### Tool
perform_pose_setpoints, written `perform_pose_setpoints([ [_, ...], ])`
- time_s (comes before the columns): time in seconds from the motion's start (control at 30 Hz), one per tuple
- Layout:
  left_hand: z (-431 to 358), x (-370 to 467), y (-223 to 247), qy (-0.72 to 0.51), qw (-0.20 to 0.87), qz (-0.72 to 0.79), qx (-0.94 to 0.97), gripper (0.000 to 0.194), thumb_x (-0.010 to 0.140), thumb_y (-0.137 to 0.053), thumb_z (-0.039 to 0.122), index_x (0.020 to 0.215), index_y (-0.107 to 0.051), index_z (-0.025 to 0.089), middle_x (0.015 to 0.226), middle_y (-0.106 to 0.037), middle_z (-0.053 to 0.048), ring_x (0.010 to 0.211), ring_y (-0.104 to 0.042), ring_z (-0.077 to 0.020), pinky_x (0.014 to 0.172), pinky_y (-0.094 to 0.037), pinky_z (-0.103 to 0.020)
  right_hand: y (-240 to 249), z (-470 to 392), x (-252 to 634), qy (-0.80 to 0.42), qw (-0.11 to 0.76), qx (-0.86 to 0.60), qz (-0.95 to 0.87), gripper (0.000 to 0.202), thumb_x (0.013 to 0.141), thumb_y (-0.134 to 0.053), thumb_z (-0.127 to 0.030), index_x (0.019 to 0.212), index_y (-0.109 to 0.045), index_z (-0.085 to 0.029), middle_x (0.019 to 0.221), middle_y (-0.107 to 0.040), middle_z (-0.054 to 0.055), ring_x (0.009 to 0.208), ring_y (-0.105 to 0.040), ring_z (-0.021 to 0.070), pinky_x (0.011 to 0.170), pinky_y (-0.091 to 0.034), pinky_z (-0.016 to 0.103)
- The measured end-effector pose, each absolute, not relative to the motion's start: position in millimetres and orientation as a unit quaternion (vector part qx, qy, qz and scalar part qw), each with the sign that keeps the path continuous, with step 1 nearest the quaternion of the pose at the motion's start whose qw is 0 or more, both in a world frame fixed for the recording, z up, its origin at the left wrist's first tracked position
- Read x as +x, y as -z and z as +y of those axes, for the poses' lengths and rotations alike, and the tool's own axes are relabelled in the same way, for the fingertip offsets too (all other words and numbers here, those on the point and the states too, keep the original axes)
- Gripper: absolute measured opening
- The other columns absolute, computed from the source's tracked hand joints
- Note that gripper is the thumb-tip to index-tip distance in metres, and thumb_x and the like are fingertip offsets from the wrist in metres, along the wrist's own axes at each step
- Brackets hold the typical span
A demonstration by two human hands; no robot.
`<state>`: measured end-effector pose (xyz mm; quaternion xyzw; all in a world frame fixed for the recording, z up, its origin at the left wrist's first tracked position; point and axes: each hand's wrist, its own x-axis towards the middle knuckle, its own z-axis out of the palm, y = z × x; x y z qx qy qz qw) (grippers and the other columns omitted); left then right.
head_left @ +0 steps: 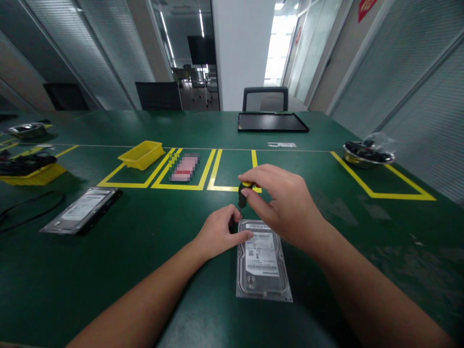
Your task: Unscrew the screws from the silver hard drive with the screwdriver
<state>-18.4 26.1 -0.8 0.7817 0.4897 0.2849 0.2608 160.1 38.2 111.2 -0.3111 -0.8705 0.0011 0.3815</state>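
A silver hard drive (262, 256) with a white label lies flat on the green table right in front of me. My left hand (224, 229) grips its far left corner, the thumb resting on the top face and the fingers at the side edge. In my right hand (279, 193) is a small screwdriver (242, 195) with a dark and yellow handle, held upright between thumb and fingers. Its thin shaft comes down to the drive's far left corner. The tip and any screw there are too small to make out.
Another hard drive (85, 208) lies to the left, close to a black cable (32, 217). A yellow tray (142, 154) and a blurred pink object (185, 167) are farther back. A metal bowl (366, 157) of dark parts stands right; a black flat panel (272, 123) lies at the back.
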Motion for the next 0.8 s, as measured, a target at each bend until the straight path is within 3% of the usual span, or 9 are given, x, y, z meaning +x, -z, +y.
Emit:
perform_pose_setpoints([
  [0.17,26.3,-18.5,2.5,-0.278,0.259,0.493,0.783,0.038,0.074,-0.073,0.047,0.089,-0.051,0.020,0.083,-0.058,0.002,0.070,-0.051,-0.0150,0.061,-0.036,-0.027,-111.9,37.0,159.0,-0.004,0.393,-0.339,-0.855,0.019,0.084,-0.057,-0.009,0.097,-0.070,-0.009,0.099,-0.065,0.009,0.092,-0.060,0.0155,0.082,-0.047,0.027],
  [0.33,26.9,-18.8,4.4,-0.284,0.253,0.491,0.784,0.039,0.074,-0.072,0.048,0.090,-0.052,0.019,0.084,-0.058,0.001,0.071,-0.052,-0.0156,0.062,-0.037,-0.028,-108.8,35.8,157.6,-0.011,0.399,-0.349,-0.848,0.014,0.086,-0.063,-0.023,0.092,-0.071,-0.013,0.090,-0.062,0.006,0.084,-0.057,0.0152,0.075,-0.045,0.028],
  [0.63,27.2,-18.6,4.7,-0.275,0.253,0.493,0.786,0.038,0.075,-0.072,0.049,0.091,-0.054,0.019,0.082,-0.058,0.001,0.068,-0.050,-0.0151,0.060,-0.036,-0.027,-110.8,35.9,157.2,-0.021,0.388,-0.330,-0.860,0.017,0.081,-0.054,-0.005,0.092,-0.066,-0.010,0.092,-0.065,0.006,0.086,-0.058,0.0151,0.079,-0.045,0.028],
  [0.8,27.3,-18.5,5.8,-0.280,0.252,0.492,0.785,0.038,0.075,-0.071,0.049,0.091,-0.053,0.019,0.083,-0.058,0.000,0.069,-0.051,-0.0155,0.061,-0.037,-0.027,-107.1,37.3,155.7,-0.022,0.412,-0.334,-0.848,0.011,0.083,-0.063,-0.015,0.092,-0.067,-0.012,0.096,-0.064,0.007,0.090,-0.059,0.0152,0.080,-0.046,0.027],
])
